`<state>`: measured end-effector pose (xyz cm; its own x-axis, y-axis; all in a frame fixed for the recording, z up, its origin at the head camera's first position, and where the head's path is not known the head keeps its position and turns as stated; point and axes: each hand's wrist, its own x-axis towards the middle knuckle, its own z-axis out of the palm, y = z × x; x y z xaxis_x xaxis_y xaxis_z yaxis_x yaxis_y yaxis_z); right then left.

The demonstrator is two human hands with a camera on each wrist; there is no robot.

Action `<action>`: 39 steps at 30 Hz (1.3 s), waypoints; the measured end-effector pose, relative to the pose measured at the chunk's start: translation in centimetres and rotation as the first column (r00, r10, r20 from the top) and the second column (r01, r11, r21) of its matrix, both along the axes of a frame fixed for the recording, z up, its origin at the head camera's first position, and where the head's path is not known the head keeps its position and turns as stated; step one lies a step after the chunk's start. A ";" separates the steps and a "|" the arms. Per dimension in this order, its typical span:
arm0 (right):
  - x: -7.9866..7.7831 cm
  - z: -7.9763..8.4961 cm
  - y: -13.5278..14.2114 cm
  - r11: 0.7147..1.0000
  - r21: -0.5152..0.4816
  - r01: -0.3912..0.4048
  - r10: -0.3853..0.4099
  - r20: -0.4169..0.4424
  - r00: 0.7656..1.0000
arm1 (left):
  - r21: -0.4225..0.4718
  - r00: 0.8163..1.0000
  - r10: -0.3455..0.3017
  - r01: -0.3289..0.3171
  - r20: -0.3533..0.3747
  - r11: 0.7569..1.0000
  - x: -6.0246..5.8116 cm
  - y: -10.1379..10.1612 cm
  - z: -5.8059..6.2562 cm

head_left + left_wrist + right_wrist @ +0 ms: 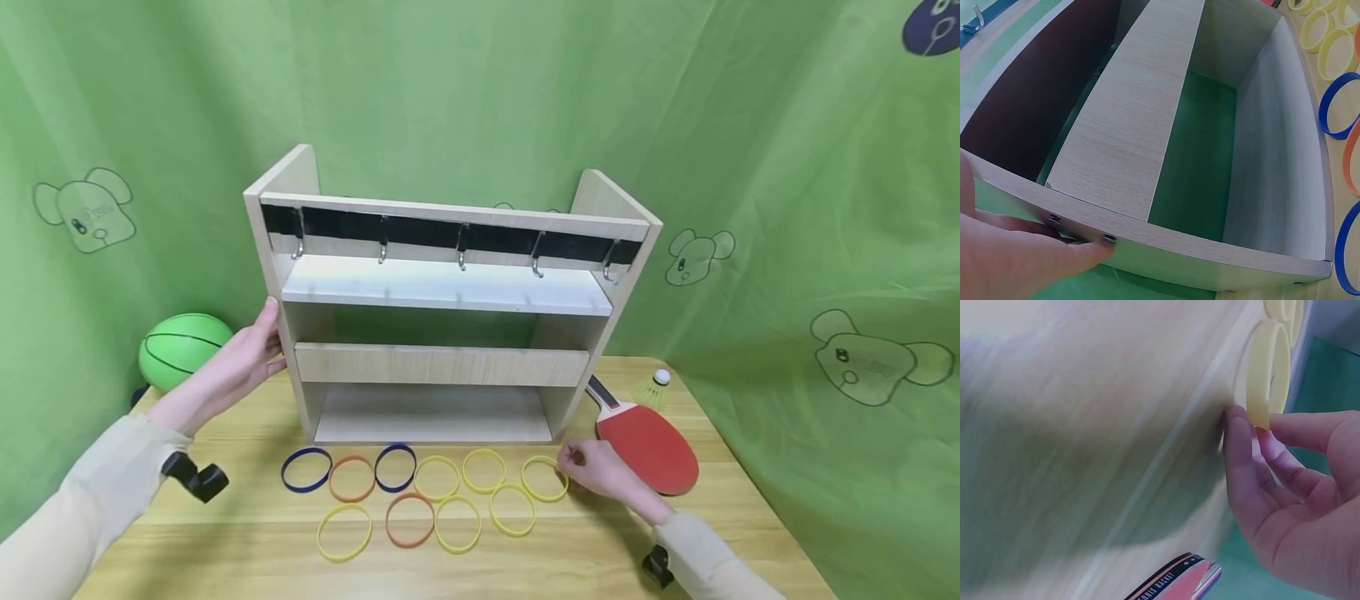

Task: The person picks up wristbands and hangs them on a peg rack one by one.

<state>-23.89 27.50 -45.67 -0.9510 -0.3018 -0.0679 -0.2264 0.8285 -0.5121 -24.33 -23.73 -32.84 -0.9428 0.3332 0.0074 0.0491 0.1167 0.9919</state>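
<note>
My left hand (238, 358) rests against the left side of a pale wooden rack (442, 365). In the left wrist view its fingers lie along the panel's outer face, beside small screw heads. Low at the right, my right hand (596, 468) pinches the edge of a yellow wristband (1259, 375) between thumb and fingers. This band is the rightmost of two rows in front of the rack. Among the others are a blue wristband (306, 490), an orange wristband (409, 546) and several yellow ones. Metal hooks (461, 260) line the rack's black strip, with no bands on them.
A red table tennis racket (651, 446) lies right of the rack, close to my right hand, with a shuttlecock (651, 390) behind it. At the back left sits a green ball (182, 346). Green curtain (465, 92) surrounds the wooden table (247, 546).
</note>
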 end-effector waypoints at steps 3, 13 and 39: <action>0.1 0.3 0.1 0.999 -0.032 -0.017 0.017 -0.001 1.000 | 0.016 1.000 -0.001 0.001 0.006 1.000 -0.1 0.0 0.0; 0.3 2.5 -0.4 0.987 -0.135 -0.086 0.087 0.004 0.996 | 0.036 1.000 -0.003 0.002 0.017 0.999 -0.3 0.1 0.1; 1.1 17.5 -8.8 0.935 -0.142 -0.324 0.264 -0.331 0.906 | 0.048 0.999 0.013 -0.015 0.035 0.999 -0.1 0.1 -0.4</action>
<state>-22.82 18.68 -28.19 -0.7824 -0.5490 0.2941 -0.6128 0.5945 -0.5205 -24.48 -23.59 -33.22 -0.9474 0.3199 -0.0094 0.0136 0.0696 0.9975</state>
